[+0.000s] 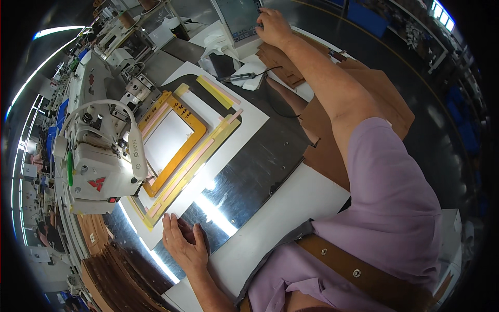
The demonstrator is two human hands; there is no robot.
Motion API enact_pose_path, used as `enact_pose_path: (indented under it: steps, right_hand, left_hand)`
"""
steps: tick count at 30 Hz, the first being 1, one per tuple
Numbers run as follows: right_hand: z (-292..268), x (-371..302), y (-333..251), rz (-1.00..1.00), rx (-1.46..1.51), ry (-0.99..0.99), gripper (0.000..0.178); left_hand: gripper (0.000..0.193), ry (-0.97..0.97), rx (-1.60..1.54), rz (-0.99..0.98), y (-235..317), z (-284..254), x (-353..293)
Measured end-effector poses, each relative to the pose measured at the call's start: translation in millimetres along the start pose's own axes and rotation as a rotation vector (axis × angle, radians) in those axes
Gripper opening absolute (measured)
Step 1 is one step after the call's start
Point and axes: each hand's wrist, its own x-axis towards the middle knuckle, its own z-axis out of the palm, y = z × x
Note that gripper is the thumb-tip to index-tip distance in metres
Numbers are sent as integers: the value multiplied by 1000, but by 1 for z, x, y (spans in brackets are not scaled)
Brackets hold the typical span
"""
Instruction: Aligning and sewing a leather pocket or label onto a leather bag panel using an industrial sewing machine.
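Note:
My left hand [186, 243] lies palm down, its thumb apart from its fingers, with fingertips at the near edge of a white sheet [248, 120]. Nothing shows in its grasp. My right arm reaches far forward, and my right hand [274, 27] has bent fingers at the right edge of a control screen [240, 20]; its fingertips are partly hidden. On the white sheet, an orange-yellow frame [200, 126] with handwritten marks surrounds a bright white opening. Yellow and pink strips [189, 164] run alongside it. The sewing machine head [106, 171] stands over the frame's left side.
Brown leather-like pieces [377, 91] lie at right, and a stack of dark brown pieces [122, 275] sits at lower left. A white device with a cable [252, 75] rests behind the shiny metal plate [260, 161]. Blue bins [366, 18] stand beyond the aisle.

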Motion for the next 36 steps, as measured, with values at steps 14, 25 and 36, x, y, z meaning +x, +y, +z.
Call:
enact_pose_path:
  steps: [14, 25, 36]
  right_hand:
    - [13, 9, 4, 49, -69, -60, 33]
    - [13, 13, 0, 62, -72, -112, 38]
    - [22, 12, 9, 60, -88, -107, 41]
  left_hand:
    - [59, -4, -11, -3, -1, 6, 11]
    - [59, -3, -9, 11, -5, 8, 9]
    - [59, -23, 3, 5, 3, 9, 13]
